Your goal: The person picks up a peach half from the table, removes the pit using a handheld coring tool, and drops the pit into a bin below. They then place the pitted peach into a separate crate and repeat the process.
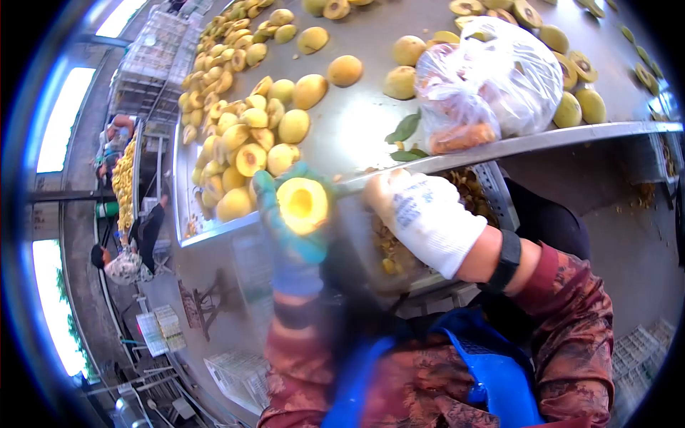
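Observation:
My left hand (pixel 289 246), in a teal glove and slightly blurred, is closed around a yellow peach half (pixel 303 205) just off the table's front edge. The cut face and round pit hollow are turned up toward me. My right hand (pixel 417 210), in a white knit glove with a dark band at the wrist, is curled into a fist at the metal rim. Whatever its fingers hold, if anything, is hidden. Beside my left hand lies a heap of whole and halved peaches (pixel 242 135). A green leaf (pixel 404 128) rests beyond my right hand.
A clear plastic bag (pixel 510 78) with orange-brown contents sits on the metal table (pixel 357 114) among more peaches. Under the rim, a crate (pixel 492 189) holds scraps. Stacked white crates (pixel 153 57) and people (pixel 128 264) at another fruit-laden table are at left.

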`<action>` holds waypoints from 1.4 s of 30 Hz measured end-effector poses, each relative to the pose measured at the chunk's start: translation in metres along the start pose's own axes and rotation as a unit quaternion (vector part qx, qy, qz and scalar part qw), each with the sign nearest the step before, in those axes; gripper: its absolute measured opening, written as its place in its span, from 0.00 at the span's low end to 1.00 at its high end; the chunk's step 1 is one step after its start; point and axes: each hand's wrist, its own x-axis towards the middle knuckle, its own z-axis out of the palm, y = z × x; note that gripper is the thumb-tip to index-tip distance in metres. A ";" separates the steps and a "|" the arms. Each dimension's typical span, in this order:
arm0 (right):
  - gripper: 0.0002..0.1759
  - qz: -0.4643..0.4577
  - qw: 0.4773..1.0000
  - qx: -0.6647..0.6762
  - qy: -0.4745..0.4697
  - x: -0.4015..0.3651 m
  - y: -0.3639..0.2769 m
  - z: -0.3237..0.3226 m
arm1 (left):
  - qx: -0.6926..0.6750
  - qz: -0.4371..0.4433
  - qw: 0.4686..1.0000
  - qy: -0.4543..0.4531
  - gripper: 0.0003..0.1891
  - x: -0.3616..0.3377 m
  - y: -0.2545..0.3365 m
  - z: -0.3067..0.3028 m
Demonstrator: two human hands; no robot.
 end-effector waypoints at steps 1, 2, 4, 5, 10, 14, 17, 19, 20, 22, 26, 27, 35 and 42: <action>0.09 -0.010 1.000 0.020 -0.022 -0.002 -0.001 -0.007 | -0.019 -0.022 0.999 0.021 0.28 0.000 0.003 -0.003; 0.09 -0.015 0.999 0.042 -0.027 -0.005 0.001 -0.004 | -0.020 -0.016 1.000 0.018 0.29 -0.002 0.004 -0.005; 0.09 -0.032 0.996 0.081 -0.026 -0.009 0.002 -0.004 | -0.055 -0.022 0.998 0.000 0.30 -0.006 0.008 -0.001; 0.09 -0.046 0.994 0.098 -0.020 -0.011 0.001 -0.008 | -0.073 -0.026 0.997 -0.010 0.30 -0.007 0.011 0.001; 0.06 -0.038 0.985 0.163 -0.032 -0.006 -0.007 -0.002 | -0.022 -0.015 0.998 -0.057 0.37 -0.011 0.023 0.003; 0.08 -0.091 0.986 0.137 -0.022 0.003 -0.025 0.003 | -0.052 -0.031 0.997 -0.057 0.38 -0.013 0.024 0.002; 0.13 -0.083 0.990 0.102 -0.050 0.001 -0.022 0.005 | -0.075 -0.013 0.996 -0.036 0.38 -0.014 0.025 0.004; 0.18 -0.083 0.992 0.019 -0.096 0.001 -0.022 0.003 | -0.111 0.008 0.991 -0.071 0.37 -0.008 0.019 -0.014; 0.19 -0.096 0.989 -0.018 -0.109 0.000 -0.017 0.008 | -0.081 0.027 0.993 -0.087 0.37 -0.009 0.022 -0.014; 0.21 -0.077 0.982 -0.070 -0.155 -0.005 -0.014 0.011 | -0.021 0.063 0.991 -0.116 0.37 -0.013 0.030 -0.012; 0.06 -0.110 0.980 -0.076 -0.146 -0.007 -0.014 0.012 | 0.008 0.087 0.987 -0.133 0.32 -0.027 0.034 -0.031; 0.06 -0.107 0.981 -0.073 -0.146 -0.007 -0.014 0.011 | 0.066 0.110 0.986 -0.110 0.31 -0.033 0.037 -0.038; 0.06 -0.118 0.983 -0.051 -0.128 -0.013 -0.006 0.009 | 0.817 0.242 0.522 0.016 0.23 -0.037 0.081 -0.163; 0.06 -0.113 0.979 -0.047 -0.161 -0.007 -0.013 0.004 | 0.698 0.189 0.685 0.090 0.32 0.078 0.070 -0.126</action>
